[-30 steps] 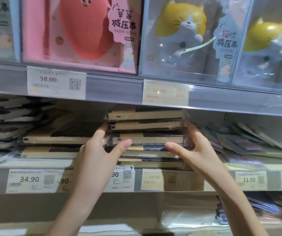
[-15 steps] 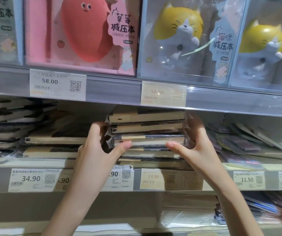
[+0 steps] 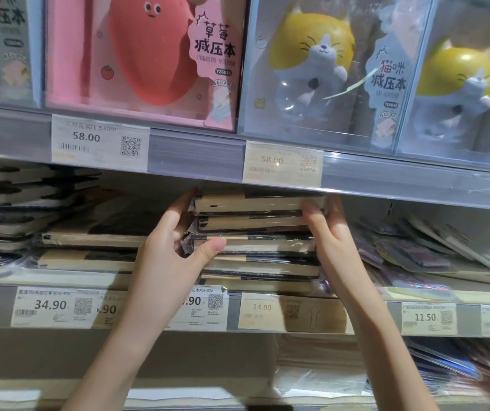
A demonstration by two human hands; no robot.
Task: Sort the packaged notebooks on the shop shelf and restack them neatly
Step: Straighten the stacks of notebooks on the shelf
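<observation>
while both hands bracket it, the stack of packaged notebooks (image 3: 255,238) sits at the middle of the shop shelf (image 3: 365,298), close to its front edge, its top book just under the shelf above (image 3: 196,151). we note the left hand (image 3: 168,256) against the stack's left end: its fingers (image 3: 183,203) reach up along the upper books and its thumb (image 3: 211,246) presses the front edge of a middle book, so the fingers are curled round that end. the right hand (image 3: 331,241) covers the right end, its fingers (image 3: 312,207) bent over the front corner of the top two books, clamped on the stack. the wrapped books lie flat, slightly uneven at their left ends. a lower pile of similar notebooks (image 3: 89,247) lies just beside the stack toward the shelf's left edge, and loose flat packets (image 3: 421,256) lean toward the right edge. price tags (image 3: 51,307) run along the front edge. boxed strawberry (image 3: 149,54) and cat notebooks (image 3: 312,69) stand on the shelf above.
</observation>
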